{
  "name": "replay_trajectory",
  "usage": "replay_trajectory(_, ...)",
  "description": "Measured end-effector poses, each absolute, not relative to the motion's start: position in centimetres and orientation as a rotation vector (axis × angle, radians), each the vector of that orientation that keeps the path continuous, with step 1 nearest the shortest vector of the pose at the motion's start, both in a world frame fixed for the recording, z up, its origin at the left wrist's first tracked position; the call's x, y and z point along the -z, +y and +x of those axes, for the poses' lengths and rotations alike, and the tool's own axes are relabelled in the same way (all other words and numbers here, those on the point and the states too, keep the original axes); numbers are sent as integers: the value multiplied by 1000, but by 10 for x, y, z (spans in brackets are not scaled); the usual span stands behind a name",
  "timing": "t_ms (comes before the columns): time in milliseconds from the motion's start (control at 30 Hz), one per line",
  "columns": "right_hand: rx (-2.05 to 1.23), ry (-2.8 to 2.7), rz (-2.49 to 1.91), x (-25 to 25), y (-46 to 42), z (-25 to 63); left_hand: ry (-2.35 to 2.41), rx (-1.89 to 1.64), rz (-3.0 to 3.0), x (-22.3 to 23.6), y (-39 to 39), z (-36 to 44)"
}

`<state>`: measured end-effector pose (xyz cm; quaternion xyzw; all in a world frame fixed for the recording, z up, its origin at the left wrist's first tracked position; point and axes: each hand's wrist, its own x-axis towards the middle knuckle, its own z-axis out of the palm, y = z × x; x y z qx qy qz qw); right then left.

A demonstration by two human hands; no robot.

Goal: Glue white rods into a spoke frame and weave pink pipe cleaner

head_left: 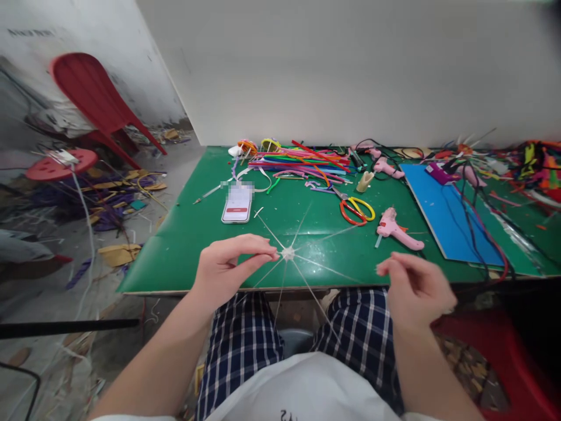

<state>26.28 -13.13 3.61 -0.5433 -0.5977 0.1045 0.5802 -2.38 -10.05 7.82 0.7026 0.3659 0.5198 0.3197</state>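
Note:
My left hand (232,260) pinches the white hub of a star of thin clear spokes (288,253), held just above the near edge of the green table (184,245). The spokes fan out in all directions, some reaching down over my checked trousers. My right hand (414,286) hovers to the right of the star, fingers loosely curled with thumb and forefinger close together; I see nothing in it. A pink glue gun (397,229) lies just beyond my right hand.
A phone (237,204) lies left of centre. Orange and yellow scissors (357,209), a pile of coloured pipe cleaners (302,162), a blue board (447,204) with cables and a second glue gun (385,166) sit further back. A red chair (96,99) and floor scraps are at left.

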Motion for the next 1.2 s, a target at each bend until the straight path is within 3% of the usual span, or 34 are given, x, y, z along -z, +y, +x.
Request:
replay_trajectory(133,-371,-1369,-1166,-22,-123,241,689,-1380,1759,-78,-104,-20)
replay_trajectory(300,-229,-1097,-962,-28,-108,219,553,-1418,1394,-74,-113,-4)
replay_trajectory(400,-462,-1006,-957,-24,-108,213,535,-1438,1141,-70,-119,8)
replay_trajectory(533,-704,-1312,-892,-28,-108,205,530,-1405,993,-66,-124,19)
replay_trajectory(800,-465,-1652,-755,-68,-103,188,582,-1343,928,-72,-130,27)
replay_trajectory(1200,-1230,-1209,-564,-70,-104,159,737,-1380,874,-71,-135,34)
